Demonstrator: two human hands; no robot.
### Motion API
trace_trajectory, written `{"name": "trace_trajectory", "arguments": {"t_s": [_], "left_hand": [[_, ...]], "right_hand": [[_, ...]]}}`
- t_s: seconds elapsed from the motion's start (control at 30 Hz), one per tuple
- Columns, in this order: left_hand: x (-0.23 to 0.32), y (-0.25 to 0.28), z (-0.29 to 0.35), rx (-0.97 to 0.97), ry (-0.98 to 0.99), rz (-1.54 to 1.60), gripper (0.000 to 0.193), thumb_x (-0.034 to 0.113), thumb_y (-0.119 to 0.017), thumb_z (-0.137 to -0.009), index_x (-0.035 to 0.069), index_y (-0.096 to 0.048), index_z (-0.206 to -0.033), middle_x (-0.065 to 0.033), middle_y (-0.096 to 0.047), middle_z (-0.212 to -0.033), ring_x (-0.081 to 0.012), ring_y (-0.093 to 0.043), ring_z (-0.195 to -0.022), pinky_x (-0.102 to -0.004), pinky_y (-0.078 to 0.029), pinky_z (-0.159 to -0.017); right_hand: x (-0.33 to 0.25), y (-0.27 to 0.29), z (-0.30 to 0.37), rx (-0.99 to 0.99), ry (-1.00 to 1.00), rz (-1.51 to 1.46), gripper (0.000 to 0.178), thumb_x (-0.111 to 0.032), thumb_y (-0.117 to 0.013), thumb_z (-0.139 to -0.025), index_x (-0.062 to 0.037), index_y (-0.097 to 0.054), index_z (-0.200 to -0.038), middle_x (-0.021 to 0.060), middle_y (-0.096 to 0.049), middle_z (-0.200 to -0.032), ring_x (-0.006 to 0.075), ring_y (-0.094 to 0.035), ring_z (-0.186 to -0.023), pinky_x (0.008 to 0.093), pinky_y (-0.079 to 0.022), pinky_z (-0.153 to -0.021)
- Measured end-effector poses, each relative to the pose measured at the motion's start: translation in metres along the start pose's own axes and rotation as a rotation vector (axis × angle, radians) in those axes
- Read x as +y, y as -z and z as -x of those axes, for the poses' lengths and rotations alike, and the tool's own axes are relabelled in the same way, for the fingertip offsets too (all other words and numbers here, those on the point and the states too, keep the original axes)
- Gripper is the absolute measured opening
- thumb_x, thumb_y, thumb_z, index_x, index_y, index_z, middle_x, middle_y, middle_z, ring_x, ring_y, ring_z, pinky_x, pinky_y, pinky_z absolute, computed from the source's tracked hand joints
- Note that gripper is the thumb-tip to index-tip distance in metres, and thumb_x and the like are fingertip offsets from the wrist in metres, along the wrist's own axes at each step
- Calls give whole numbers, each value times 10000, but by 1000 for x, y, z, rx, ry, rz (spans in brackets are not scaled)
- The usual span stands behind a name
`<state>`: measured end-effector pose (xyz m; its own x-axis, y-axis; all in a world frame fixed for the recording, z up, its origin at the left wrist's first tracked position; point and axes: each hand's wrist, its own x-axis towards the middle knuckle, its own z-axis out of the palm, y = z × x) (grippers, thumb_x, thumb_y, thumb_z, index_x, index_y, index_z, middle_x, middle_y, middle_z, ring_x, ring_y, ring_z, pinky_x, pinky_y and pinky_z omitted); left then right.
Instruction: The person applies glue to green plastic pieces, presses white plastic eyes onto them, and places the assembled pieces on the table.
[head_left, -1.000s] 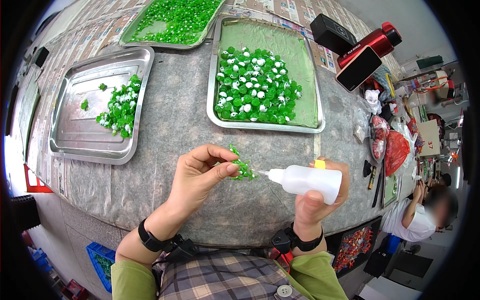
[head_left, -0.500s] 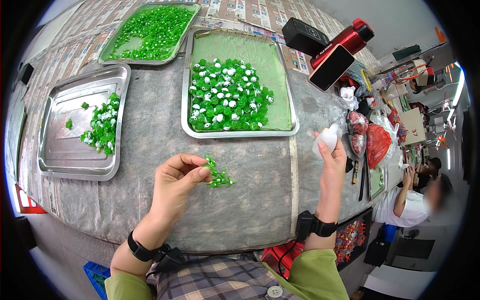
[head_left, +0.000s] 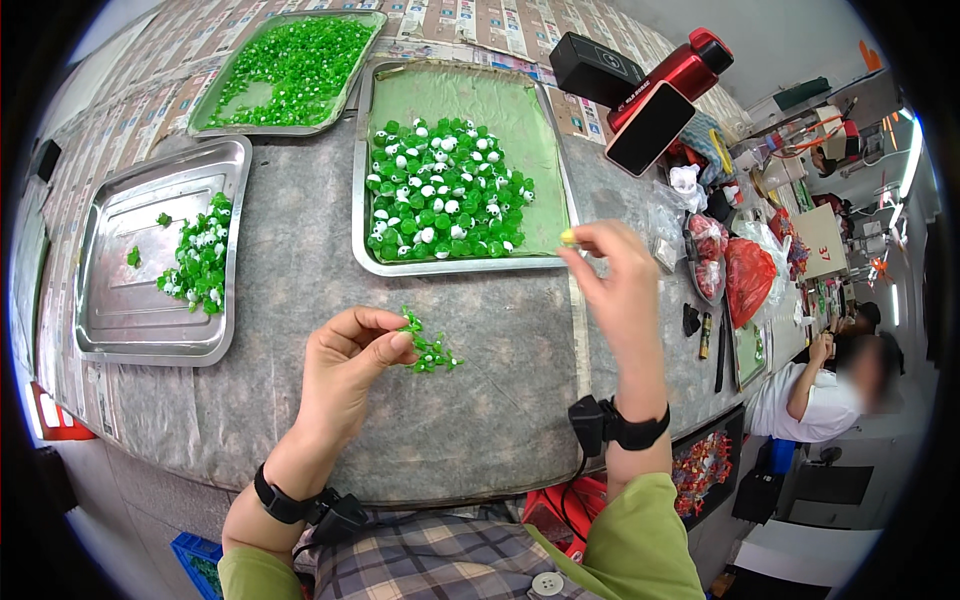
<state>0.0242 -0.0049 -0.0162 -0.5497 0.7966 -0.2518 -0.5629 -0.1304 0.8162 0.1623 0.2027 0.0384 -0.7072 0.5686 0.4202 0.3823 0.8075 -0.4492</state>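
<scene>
Fingers of the left hand (head_left: 345,362) are pinched on a small bunch of green beads (head_left: 430,352) with white dots. The bunch sticks out to the right from the fingertips, just above the grey table (head_left: 300,230). The right hand (head_left: 618,290) is up higher and farther away, at the near right corner of the middle tray (head_left: 460,265). Its thumb and first finger are closed on a tiny yellow-green thing (head_left: 568,237); I cannot tell what it is. So the bunch lies to the left of the right hand and nearer to the person, and the left hand is the one on it. The middle tray has a green mat and a pile of green and white bead pieces (head_left: 440,190). A silver tray (head_left: 130,330) on the left has a smaller pile. A far tray (head_left: 215,125) holds plain green beads. A red bottle (head_left: 672,80) and a black box (head_left: 596,68) sit far right.
</scene>
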Motion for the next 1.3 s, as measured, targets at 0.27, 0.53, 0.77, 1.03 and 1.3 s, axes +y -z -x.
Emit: {"name": "trace_trajectory", "arguments": {"t_s": [0.27,0.53,0.77,1.03,1.3], "left_hand": [[4,-1,-1,-9,4,8,124,49,-610,-759,-4,-568,-863,-58,-595,-774,-113,-572,-676,-230,-479,-628],[2,0,1,-85,11,73,116,54,-592,-775,4,-569,-877,-62,-598,-794,-119,-581,-697,-240,-487,-650],[5,-5,1,-56,31,82,136,70,-576,-790,-1,-558,-906,-76,-604,-830,-132,-591,-745,-251,-494,-678],[4,-3,0,-35,31,86,157,115,-591,-783,9,-542,-887,-90,-608,-867,-143,-603,-747,-261,-507,-671],[4,-4,1,-34,10,28,143,59,-570,-793,-12,-552,-916,-89,-605,-843,-135,-593,-758,-241,-486,-682]], "right_hand": [[31,-42,-23,-403,-263,22,190,-85,-653,-646,-11,-563,-796,115,-579,-722,237,-566,-662,318,-451,-629],[-33,-29,12,-459,-371,-1118,202,-19,-594,-751,1,-548,-947,9,-576,-840,72,-541,-758,205,-437,-689],[-59,-43,37,-511,-536,-1303,228,20,-591,-745,5,-556,-970,83,-600,-925,116,-571,-828,223,-458,-738],[-64,-50,44,-401,-480,-1303,244,-3,-584,-769,10,-544,-1010,68,-593,-916,102,-564,-823,220,-459,-731],[-64,-47,45,-324,-410,-1203,240,1,-593,-759,18,-548,-995,77,-593,-917,112,-572,-818,227,-462,-738]]}}
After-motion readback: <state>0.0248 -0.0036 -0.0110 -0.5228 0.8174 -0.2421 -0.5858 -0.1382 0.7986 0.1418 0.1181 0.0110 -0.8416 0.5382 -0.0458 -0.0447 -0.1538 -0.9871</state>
